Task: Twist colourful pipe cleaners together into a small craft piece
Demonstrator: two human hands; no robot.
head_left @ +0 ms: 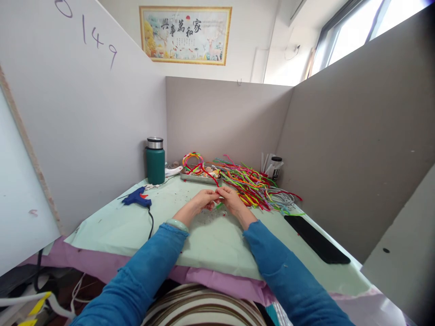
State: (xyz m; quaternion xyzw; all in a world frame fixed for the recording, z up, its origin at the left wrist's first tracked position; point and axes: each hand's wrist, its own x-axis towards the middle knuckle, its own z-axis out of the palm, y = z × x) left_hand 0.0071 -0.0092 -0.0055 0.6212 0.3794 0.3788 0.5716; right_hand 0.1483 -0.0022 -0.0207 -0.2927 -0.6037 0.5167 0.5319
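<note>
A pink cloth hangs at the near edge, with a pale green sheet on top of it. A flat black slab lies near on the right. Past two blue sleeves, the left hand and right hand meet in the middle. Their fingertips are pinched close together on the near end of a red pipe cleaner. The rest of it sticks out past the grip, far and a bit left, up to a bright twisty ring. A green bit shows just under the fingers. I cannot tell which hand has it. A blue glue gun lies to the left. Farther, a big messy pile of pipe cleaners sits on the right. The ring leans on a metal tray, and a green bottle stands far left.
</note>
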